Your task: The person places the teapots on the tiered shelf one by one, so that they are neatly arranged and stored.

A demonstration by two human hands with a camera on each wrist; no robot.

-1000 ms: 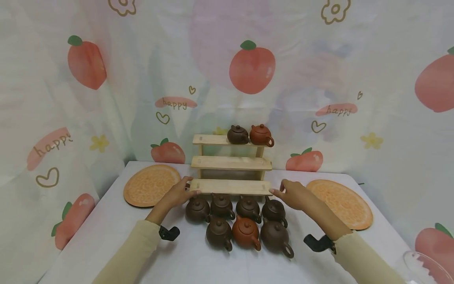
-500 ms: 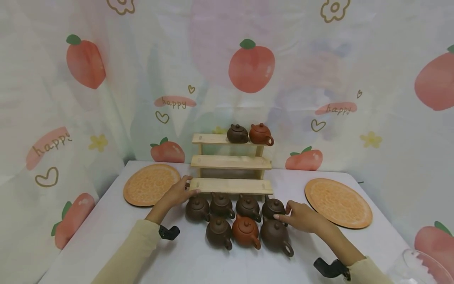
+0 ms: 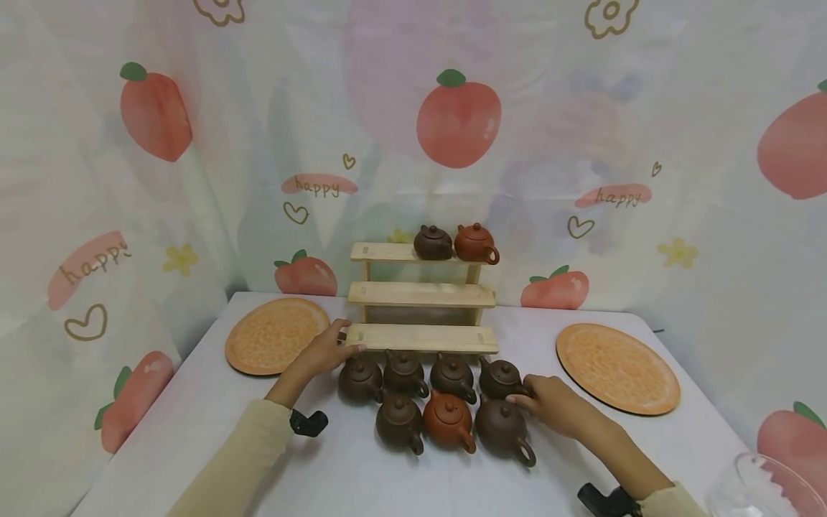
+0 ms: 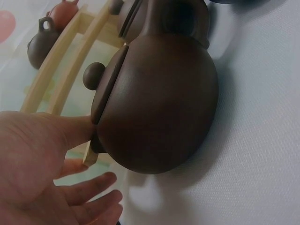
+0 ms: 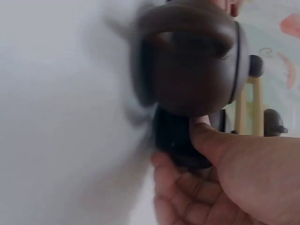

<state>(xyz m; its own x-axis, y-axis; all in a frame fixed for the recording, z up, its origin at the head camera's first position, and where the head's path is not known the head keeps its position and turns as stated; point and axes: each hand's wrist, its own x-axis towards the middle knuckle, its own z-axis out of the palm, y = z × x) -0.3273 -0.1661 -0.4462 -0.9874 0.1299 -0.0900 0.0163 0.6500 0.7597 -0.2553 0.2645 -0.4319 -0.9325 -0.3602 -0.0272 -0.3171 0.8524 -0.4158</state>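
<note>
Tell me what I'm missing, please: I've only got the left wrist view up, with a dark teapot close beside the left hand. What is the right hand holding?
Observer: The right hand grips a dark teapot, the one at the right end of the row nearest the wooden stand.
Operator: I can't count from here. How many teapots stand on the table?
Observer: Seven, by the head view: four in that row and three in the row closer to the person.
Operator: Is any of those seven reddish?
Observer: Just one, the reddish teapot in the middle of the closer row.
</note>
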